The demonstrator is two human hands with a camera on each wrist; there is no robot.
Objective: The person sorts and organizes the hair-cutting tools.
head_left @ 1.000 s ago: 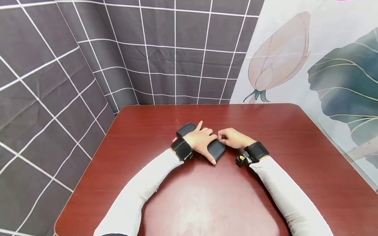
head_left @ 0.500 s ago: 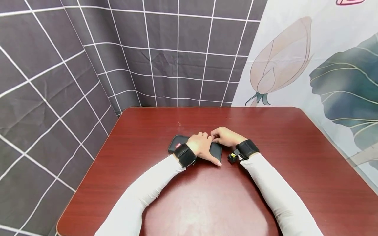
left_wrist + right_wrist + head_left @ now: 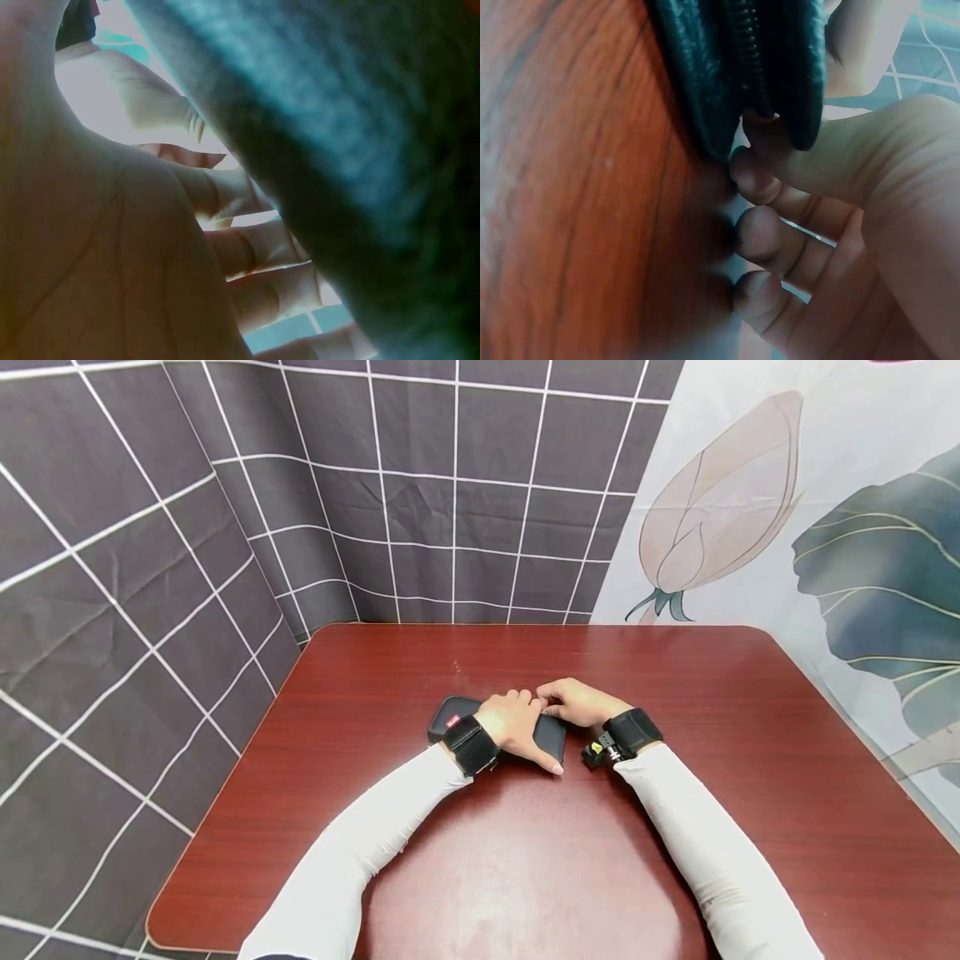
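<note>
A black zippered case (image 3: 444, 718) with a small red label (image 3: 452, 721) lies on the table. Its grained side (image 3: 352, 142) fills much of the left wrist view. My left hand (image 3: 513, 724) lies across the case and grips it, the fingers at the far edge and the thumb along the near side. At the right end, my right hand (image 3: 576, 702) pinches at the zipper (image 3: 748, 56) with thumb and forefinger. In the right wrist view the zipper teeth run between the two rims, and the fingertips cover their end. The zipper pull itself is hidden.
The reddish-brown wooden table (image 3: 480, 860) spreads around both arms. A dark curtain with white grid lines (image 3: 420, 502) hangs behind and to the left. At the right hangs a white cloth with a flower print (image 3: 720, 510). Black straps (image 3: 632, 731) with cameras circle the wrists.
Over the past second the case has turned counter-clockwise, its left end coming nearer. My right hand has shifted a little left with the case's corner. The last half second shows little movement.
</note>
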